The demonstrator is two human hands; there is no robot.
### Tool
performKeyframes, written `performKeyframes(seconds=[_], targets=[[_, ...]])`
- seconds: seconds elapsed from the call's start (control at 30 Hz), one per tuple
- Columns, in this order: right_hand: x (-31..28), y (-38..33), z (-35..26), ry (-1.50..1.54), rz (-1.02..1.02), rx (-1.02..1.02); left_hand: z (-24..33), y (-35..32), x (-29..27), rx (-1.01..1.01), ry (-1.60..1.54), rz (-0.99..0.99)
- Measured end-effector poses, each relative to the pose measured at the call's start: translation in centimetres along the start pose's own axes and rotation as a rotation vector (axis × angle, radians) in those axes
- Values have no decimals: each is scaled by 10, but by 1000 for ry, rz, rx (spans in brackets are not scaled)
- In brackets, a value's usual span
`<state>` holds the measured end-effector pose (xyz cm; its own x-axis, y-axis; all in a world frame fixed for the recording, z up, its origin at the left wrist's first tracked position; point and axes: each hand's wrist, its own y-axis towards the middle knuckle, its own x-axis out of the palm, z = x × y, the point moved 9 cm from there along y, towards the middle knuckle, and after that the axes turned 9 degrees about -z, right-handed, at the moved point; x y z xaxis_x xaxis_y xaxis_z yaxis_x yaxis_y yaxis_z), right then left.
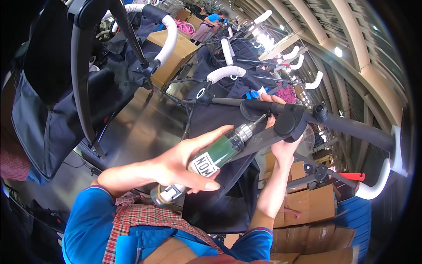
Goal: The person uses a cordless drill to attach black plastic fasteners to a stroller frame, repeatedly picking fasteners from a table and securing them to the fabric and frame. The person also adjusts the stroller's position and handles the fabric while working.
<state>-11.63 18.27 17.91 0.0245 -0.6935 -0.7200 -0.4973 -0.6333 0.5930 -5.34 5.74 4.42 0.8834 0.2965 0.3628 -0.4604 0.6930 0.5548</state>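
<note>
My left hand is wrapped round a green electric screwdriver with a silver chuck and white labels. Its thin bit points up and to the right, and the tip reaches a dark tube of a stroller frame. Whether the bit sits in a screw is too small to tell. From behind and below, my right hand grips that frame beside a round black hinge, with fingertips showing above the tube. Part of this hand is hidden by the hinge. Black fabric hangs under the frame.
Another black stroller stands at the left, with a white-wrapped bar. Behind it is a cardboard box. More white-handled frames crowd the far side. Flattened cardboard lies at the lower right. A person in blue is far off.
</note>
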Motion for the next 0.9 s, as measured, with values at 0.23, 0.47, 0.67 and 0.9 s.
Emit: performKeyframes(seconds=[0.23, 0.47, 0.67, 0.9], targets=[[-5, 1, -4, -122, -24, -7, -6, 4, 16, -23, -567, -50], [-4, -1, -3, -247, -53, 19, -26, 3, 8, 19, -953, -146], [-47, -93, -14, -18, 41, 132, -53, -82, -27, 118, -539, 263], [-108, -444, 27, -153, -35, 975, -275, -277, -44, -864, -555, 1067]])
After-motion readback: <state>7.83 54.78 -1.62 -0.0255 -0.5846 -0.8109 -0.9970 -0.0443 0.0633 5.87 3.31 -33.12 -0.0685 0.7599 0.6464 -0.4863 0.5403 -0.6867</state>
